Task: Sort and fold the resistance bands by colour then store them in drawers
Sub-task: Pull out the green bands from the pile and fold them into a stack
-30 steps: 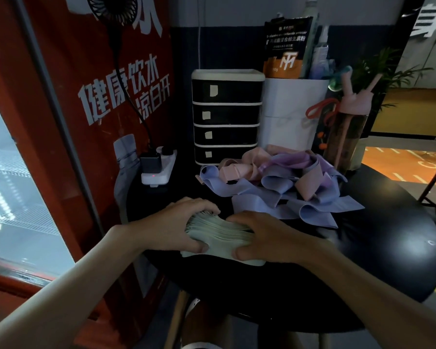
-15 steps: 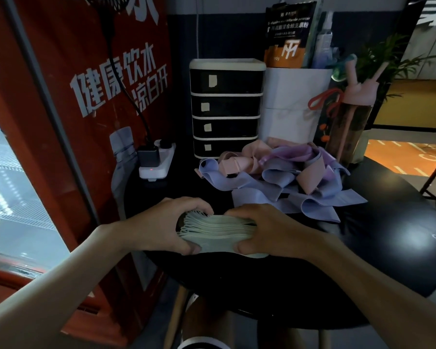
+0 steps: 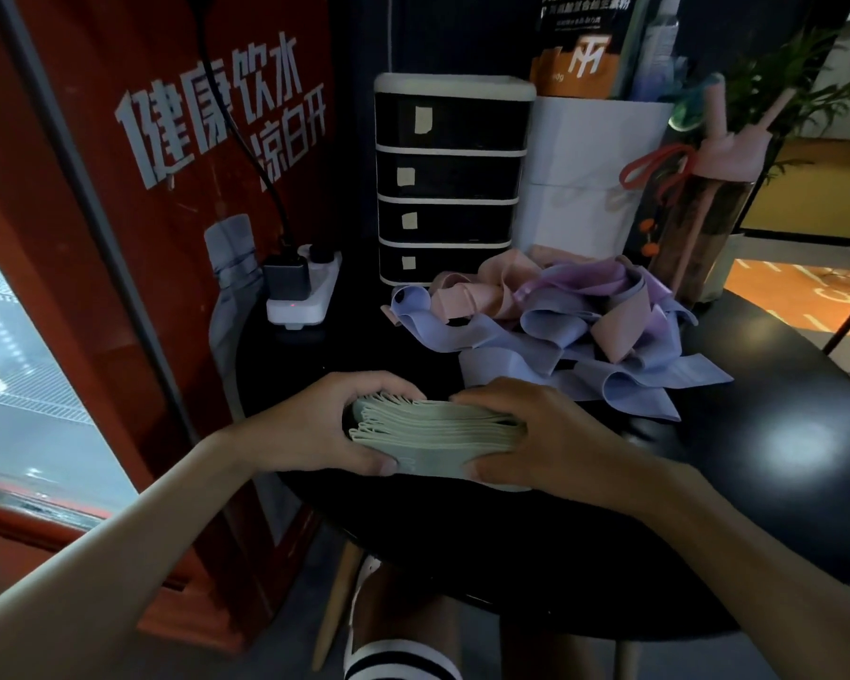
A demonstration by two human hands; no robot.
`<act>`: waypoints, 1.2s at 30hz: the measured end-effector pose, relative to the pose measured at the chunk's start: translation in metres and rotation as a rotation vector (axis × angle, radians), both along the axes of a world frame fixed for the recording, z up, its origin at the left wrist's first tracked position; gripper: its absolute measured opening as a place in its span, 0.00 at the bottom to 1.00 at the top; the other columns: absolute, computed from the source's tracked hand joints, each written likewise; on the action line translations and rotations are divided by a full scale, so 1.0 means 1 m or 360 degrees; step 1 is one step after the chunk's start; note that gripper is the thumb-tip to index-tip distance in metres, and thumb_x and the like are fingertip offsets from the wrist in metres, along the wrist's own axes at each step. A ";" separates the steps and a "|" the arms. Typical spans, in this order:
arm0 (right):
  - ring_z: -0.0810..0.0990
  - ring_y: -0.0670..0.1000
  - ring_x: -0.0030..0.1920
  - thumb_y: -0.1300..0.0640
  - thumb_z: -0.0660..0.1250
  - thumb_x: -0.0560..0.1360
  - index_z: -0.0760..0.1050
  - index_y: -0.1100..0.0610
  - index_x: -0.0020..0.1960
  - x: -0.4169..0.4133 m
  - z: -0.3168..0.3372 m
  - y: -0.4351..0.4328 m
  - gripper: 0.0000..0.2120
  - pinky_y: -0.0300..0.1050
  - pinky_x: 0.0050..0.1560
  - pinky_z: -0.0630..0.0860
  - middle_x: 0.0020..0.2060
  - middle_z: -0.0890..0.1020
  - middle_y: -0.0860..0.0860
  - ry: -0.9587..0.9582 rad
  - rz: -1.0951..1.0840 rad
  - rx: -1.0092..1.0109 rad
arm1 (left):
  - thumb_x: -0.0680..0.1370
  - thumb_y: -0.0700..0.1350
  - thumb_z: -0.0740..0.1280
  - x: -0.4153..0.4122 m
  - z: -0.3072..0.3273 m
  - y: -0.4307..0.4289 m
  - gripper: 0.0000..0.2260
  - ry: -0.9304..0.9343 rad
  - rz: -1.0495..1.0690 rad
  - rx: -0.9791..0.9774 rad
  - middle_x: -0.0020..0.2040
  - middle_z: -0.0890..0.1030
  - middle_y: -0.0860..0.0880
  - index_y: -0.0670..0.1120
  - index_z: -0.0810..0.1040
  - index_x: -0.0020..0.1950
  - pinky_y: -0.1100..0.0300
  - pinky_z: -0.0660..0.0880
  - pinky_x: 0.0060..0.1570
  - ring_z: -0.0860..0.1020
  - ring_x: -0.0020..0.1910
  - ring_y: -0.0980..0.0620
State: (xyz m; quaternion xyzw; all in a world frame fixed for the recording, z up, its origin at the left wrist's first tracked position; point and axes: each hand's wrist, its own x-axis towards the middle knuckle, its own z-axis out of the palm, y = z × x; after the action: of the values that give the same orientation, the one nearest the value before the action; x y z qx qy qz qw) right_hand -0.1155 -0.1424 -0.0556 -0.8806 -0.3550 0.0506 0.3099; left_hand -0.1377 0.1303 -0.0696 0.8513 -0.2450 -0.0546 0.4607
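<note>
A folded stack of pale green resistance bands point(image 3: 433, 431) lies at the near edge of the round black table point(image 3: 756, 463). My left hand point(image 3: 315, 424) grips its left end, fingers curled over the top and thumb below. My right hand point(image 3: 541, 429) grips the right end the same way. Behind the stack lies a loose heap of lilac-blue, pink and purple bands point(image 3: 560, 321). A small black drawer unit with white trim point(image 3: 450, 179) stands at the back of the table, all its drawers closed.
A white power strip with a black plug point(image 3: 303, 287) sits at the table's left edge beside a red vending cabinet point(image 3: 119, 238). A white box point(image 3: 585, 179), a pink-lidded bottle point(image 3: 702, 208) and a plant stand behind the heap.
Both hands have squeezed the green stack together and raised its near side slightly; the stack looks more compact. The camera has moved closer.
</note>
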 end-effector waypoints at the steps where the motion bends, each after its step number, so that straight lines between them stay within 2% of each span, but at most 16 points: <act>1: 0.73 0.38 0.57 0.40 0.74 0.67 0.72 0.39 0.67 -0.001 -0.003 -0.002 0.29 0.30 0.53 0.69 0.56 0.72 0.36 -0.0041 -0.0037 -0.0022 | 0.69 0.38 0.80 0.000 0.000 -0.001 0.26 0.0016 0.0012 -0.0036 0.58 0.82 0.49 0.50 0.78 0.64 0.58 0.77 0.58 0.81 0.57 0.51; 4: 0.73 0.38 0.56 0.34 0.71 0.64 0.71 0.37 0.65 -0.012 -0.014 -0.008 0.31 0.29 0.52 0.69 0.54 0.71 0.36 -0.0120 -0.0216 0.0098 | 0.69 0.37 0.80 0.003 -0.001 -0.001 0.27 0.0057 0.0097 -0.0147 0.55 0.82 0.49 0.52 0.78 0.65 0.60 0.78 0.54 0.82 0.54 0.52; 7: 0.77 0.36 0.52 0.45 0.76 0.68 0.74 0.38 0.57 -0.019 -0.018 -0.006 0.20 0.27 0.48 0.71 0.49 0.79 0.35 0.0019 -0.0408 0.0439 | 0.68 0.37 0.80 0.005 -0.001 0.000 0.31 0.0172 0.0208 -0.0427 0.52 0.82 0.45 0.57 0.75 0.66 0.58 0.80 0.49 0.82 0.49 0.50; 9: 0.80 0.38 0.46 0.48 0.74 0.71 0.77 0.44 0.54 -0.018 -0.016 0.006 0.14 0.30 0.43 0.74 0.46 0.81 0.35 0.0149 -0.0467 0.0606 | 0.66 0.38 0.79 0.006 0.002 0.002 0.32 0.0262 0.0326 -0.0773 0.52 0.83 0.42 0.57 0.73 0.66 0.56 0.80 0.46 0.83 0.48 0.47; 11: 0.81 0.40 0.40 0.49 0.73 0.73 0.78 0.49 0.52 -0.012 -0.014 0.027 0.10 0.33 0.37 0.75 0.41 0.83 0.40 0.0337 -0.0504 0.0770 | 0.66 0.37 0.79 0.011 0.012 0.008 0.34 0.0321 0.0534 -0.1016 0.56 0.83 0.41 0.54 0.72 0.68 0.56 0.80 0.44 0.84 0.50 0.46; 14: 0.78 0.44 0.32 0.48 0.73 0.73 0.77 0.56 0.46 -0.003 -0.008 0.067 0.12 0.42 0.33 0.76 0.33 0.80 0.49 0.0622 -0.0581 0.0953 | 0.62 0.42 0.80 0.026 0.033 0.025 0.31 0.0355 0.0851 -0.1030 0.56 0.81 0.42 0.48 0.73 0.63 0.51 0.82 0.41 0.85 0.47 0.46; 17: 0.82 0.48 0.37 0.45 0.73 0.72 0.77 0.56 0.47 0.009 -0.010 0.110 0.15 0.46 0.38 0.81 0.38 0.82 0.51 0.0771 -0.0653 0.1040 | 0.62 0.45 0.79 0.042 0.047 0.049 0.26 0.0413 0.1056 -0.1031 0.52 0.82 0.43 0.45 0.75 0.58 0.48 0.82 0.40 0.85 0.45 0.46; 19: 0.85 0.53 0.43 0.37 0.74 0.65 0.78 0.57 0.49 0.014 -0.015 0.136 0.25 0.55 0.44 0.83 0.43 0.84 0.53 0.0878 -0.0673 0.1100 | 0.67 0.45 0.79 0.051 0.048 0.062 0.22 0.0377 0.1149 -0.1017 0.54 0.83 0.41 0.44 0.78 0.57 0.50 0.82 0.39 0.85 0.46 0.46; 21: 0.85 0.55 0.43 0.34 0.72 0.60 0.78 0.56 0.51 0.018 -0.020 0.155 0.31 0.59 0.45 0.83 0.45 0.85 0.54 0.0957 -0.0692 0.1113 | 0.70 0.45 0.79 0.058 0.045 0.070 0.19 0.0324 0.1233 -0.0991 0.56 0.82 0.40 0.43 0.78 0.58 0.52 0.81 0.36 0.84 0.46 0.47; 24: 0.83 0.52 0.45 0.33 0.68 0.66 0.75 0.51 0.48 0.018 -0.020 0.169 0.23 0.58 0.51 0.81 0.44 0.83 0.49 0.0774 -0.0689 0.0955 | 0.71 0.45 0.78 0.065 0.040 0.078 0.17 0.0273 0.1295 -0.0931 0.53 0.83 0.42 0.44 0.79 0.56 0.56 0.81 0.35 0.84 0.43 0.50; 27: 0.74 0.51 0.55 0.30 0.61 0.71 0.72 0.48 0.48 0.018 -0.013 0.172 0.22 0.52 0.64 0.66 0.43 0.78 0.44 0.0535 -0.0639 0.0583 | 0.70 0.44 0.78 0.073 0.037 0.087 0.17 0.0244 0.1289 -0.0892 0.51 0.83 0.43 0.44 0.79 0.56 0.58 0.80 0.34 0.84 0.42 0.50; 29: 0.67 0.51 0.58 0.33 0.59 0.75 0.72 0.50 0.50 0.018 -0.014 0.173 0.21 0.48 0.62 0.58 0.44 0.74 0.42 0.0428 -0.0597 0.0418 | 0.69 0.45 0.79 0.076 0.029 0.092 0.18 0.0252 0.1280 -0.0791 0.52 0.83 0.42 0.44 0.80 0.55 0.55 0.81 0.37 0.84 0.45 0.49; 31: 0.64 0.51 0.60 0.34 0.59 0.76 0.71 0.52 0.53 0.016 -0.019 0.171 0.21 0.49 0.64 0.58 0.48 0.70 0.43 0.0273 -0.0535 0.0308 | 0.68 0.48 0.79 0.078 0.016 0.096 0.19 0.0269 0.1298 -0.0656 0.54 0.83 0.40 0.44 0.80 0.55 0.48 0.83 0.46 0.84 0.49 0.45; 33: 0.65 0.52 0.64 0.35 0.62 0.75 0.66 0.52 0.64 0.014 -0.027 0.165 0.26 0.51 0.67 0.64 0.58 0.66 0.46 0.0192 -0.0397 0.0383 | 0.69 0.50 0.79 0.079 0.006 0.099 0.19 0.0262 0.1302 -0.0671 0.54 0.83 0.41 0.44 0.80 0.55 0.52 0.82 0.47 0.84 0.49 0.47; 34: 0.66 0.51 0.67 0.36 0.65 0.73 0.61 0.48 0.70 0.013 -0.029 0.161 0.31 0.52 0.68 0.66 0.64 0.64 0.45 0.0250 -0.0304 0.0489 | 0.70 0.51 0.78 0.079 0.004 0.099 0.18 0.0239 0.1283 -0.0671 0.53 0.83 0.42 0.45 0.80 0.55 0.55 0.81 0.45 0.84 0.47 0.49; 36: 0.66 0.47 0.68 0.38 0.69 0.72 0.55 0.38 0.72 0.014 -0.033 0.155 0.34 0.52 0.69 0.68 0.68 0.63 0.43 0.0256 -0.0114 0.0539 | 0.71 0.53 0.77 0.081 0.002 0.100 0.17 0.0137 0.1258 -0.0521 0.51 0.84 0.46 0.46 0.81 0.55 0.59 0.78 0.45 0.83 0.47 0.51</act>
State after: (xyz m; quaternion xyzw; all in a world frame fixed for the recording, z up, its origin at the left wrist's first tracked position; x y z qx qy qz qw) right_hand -0.1010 0.0125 -0.0887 -0.8210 -0.3008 0.0493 0.4827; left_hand -0.0567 0.2306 -0.0676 0.7923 0.1140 0.1301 0.5852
